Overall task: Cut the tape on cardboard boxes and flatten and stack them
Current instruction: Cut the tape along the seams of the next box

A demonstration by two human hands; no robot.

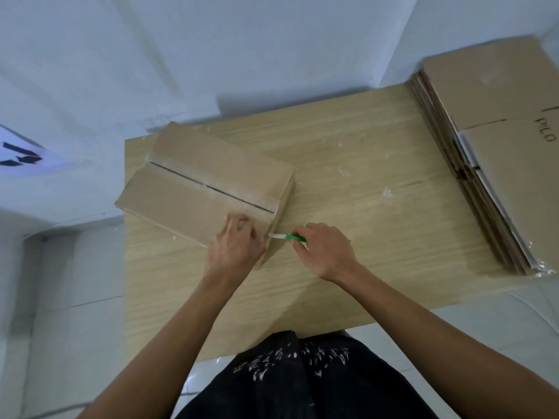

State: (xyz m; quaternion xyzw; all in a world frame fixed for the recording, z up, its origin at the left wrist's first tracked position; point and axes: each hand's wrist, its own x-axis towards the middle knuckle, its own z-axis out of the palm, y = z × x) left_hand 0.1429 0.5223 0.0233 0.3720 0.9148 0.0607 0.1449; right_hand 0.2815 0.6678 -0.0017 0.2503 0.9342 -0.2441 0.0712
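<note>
A closed cardboard box [193,182] lies on the wooden table [348,182], left of centre, with clear tape along its top seam. My left hand [236,246] presses flat on the box's near right corner. My right hand [326,252] grips a green-handled knife [290,237], whose white blade touches the box's right end where the tape wraps over. A dark line runs along the top seam.
A stack of flattened cardboard boxes [496,152] lies on the table's right side, reaching its far and right edges. A white wall stands behind the table. White floor tiles surround it. My dark clothing shows at the table's near edge.
</note>
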